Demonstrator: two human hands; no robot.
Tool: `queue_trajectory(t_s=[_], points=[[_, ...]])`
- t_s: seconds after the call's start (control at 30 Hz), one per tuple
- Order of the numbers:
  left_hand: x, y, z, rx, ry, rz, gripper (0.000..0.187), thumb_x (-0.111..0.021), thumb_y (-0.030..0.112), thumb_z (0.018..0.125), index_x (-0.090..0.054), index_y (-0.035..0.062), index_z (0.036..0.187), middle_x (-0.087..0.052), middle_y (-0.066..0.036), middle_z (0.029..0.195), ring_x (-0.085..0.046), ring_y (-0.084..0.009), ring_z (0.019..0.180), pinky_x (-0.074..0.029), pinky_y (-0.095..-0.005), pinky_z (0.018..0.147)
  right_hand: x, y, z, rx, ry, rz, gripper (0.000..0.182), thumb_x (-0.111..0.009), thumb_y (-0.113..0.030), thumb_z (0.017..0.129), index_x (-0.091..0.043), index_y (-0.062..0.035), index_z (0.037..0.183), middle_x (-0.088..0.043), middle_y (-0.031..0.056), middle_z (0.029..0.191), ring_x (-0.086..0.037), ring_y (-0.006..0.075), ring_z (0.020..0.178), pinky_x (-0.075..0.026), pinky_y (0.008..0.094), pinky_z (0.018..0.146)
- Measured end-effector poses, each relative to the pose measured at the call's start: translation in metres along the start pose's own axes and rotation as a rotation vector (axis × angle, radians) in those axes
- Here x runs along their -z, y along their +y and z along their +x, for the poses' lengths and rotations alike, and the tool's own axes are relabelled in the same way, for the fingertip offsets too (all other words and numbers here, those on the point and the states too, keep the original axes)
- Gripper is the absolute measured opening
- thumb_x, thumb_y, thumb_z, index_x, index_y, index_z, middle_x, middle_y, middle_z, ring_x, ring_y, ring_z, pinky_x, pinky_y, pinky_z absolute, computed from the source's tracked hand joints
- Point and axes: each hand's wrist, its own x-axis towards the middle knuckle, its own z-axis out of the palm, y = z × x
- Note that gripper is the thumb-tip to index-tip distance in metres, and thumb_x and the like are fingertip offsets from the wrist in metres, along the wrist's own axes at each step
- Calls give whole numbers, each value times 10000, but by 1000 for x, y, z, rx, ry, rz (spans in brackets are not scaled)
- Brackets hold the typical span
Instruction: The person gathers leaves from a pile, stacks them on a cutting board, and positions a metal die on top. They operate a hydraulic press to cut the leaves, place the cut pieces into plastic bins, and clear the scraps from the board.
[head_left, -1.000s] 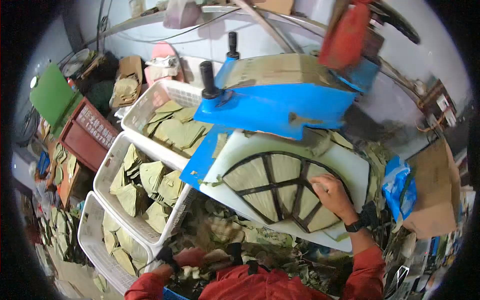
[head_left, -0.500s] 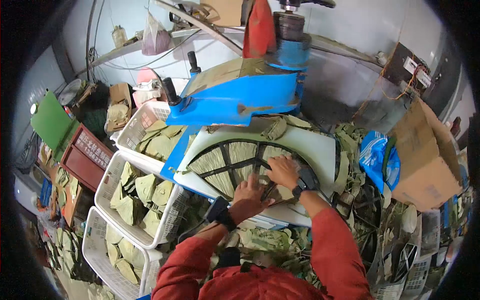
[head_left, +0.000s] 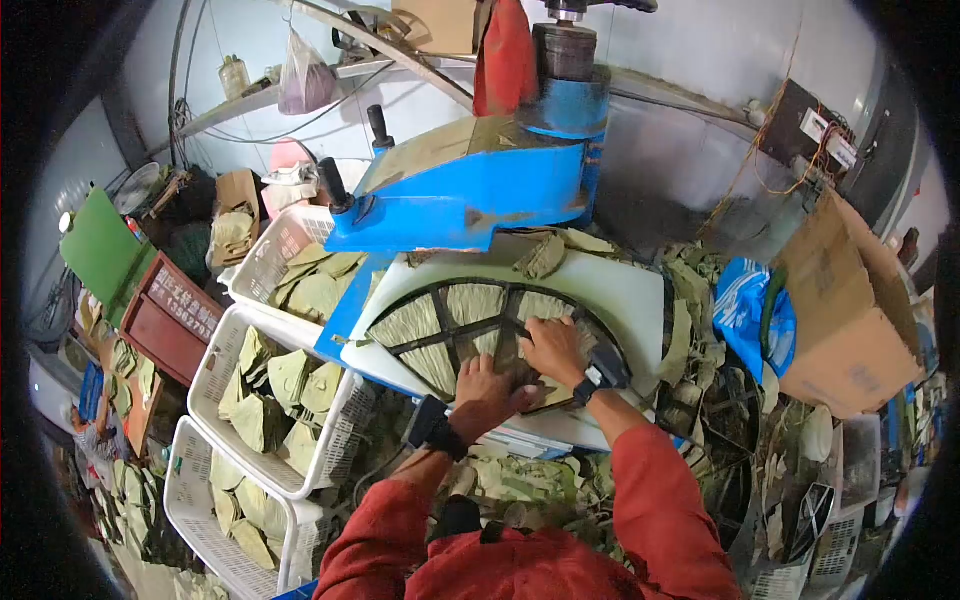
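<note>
A black fan-shaped cutting frame [head_left: 470,326] with several cells lies on a white board [head_left: 635,285]. Pale green leaf-like sheets [head_left: 475,303] show through its cells. My left hand [head_left: 487,397] rests palm down at the frame's near edge, its fingers spread over the lower cells. On the frame's right part lies my right hand [head_left: 553,350], fingers spread and slightly bent over the bars and sheets. A dark device is strapped at each wrist. Above the board's far side hangs the blue press arm [head_left: 470,190].
White baskets [head_left: 325,470] of green pieces stand at the left, a red box [head_left: 172,317] beyond them. The press column [head_left: 568,105] rises behind the board. At right are a blue bag [head_left: 740,305], a cardboard box [head_left: 850,310] and heaped scraps [head_left: 690,350].
The whole view has shifted slightly. My left hand has moved a little left on the frame and its fingers are more spread; my right hand has stayed on the frame's right part.
</note>
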Motion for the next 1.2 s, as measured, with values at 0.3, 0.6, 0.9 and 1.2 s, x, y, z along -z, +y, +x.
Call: queue_trajectory(t_s=[0.3,0.6,0.9,1.2], points=[[55,-15,2,15,-44,-72,537,-565,516,805,-612,99,1140,-459,-253,1237,-404,-378,1181,-220,-506,1038,48,-43,11,110,149,26,147,-599,-168,810,-517,-54,856,-577,120,663,-550,323,660,-346,441,799],[129,54,-37,-792,-478,-1040,346,-580,303,872,-607,-20,990,-621,-203,987,-606,-339,912,-477,-415,793,177,-3,-150,-447,426,18,184,-609,-203,787,-571,-53,887,-591,123,747,-570,319,728,-371,400,804],[41,53,-48,-483,-541,-633,132,-617,145,808,-634,40,885,-618,-94,769,-606,-265,744,-478,-359,684,200,108,-470,-1464,596,52,280,-659,-240,784,-581,-1,908,-589,166,795,-598,263,740,-473,387,707],[48,51,-49,-461,-496,-436,120,-597,126,824,-642,23,866,-643,-151,834,-629,-302,749,-510,-363,634,179,246,-620,-1580,415,-320,332,-602,-324,739,-617,-40,909,-624,197,913,-571,410,895,-453,458,764]])
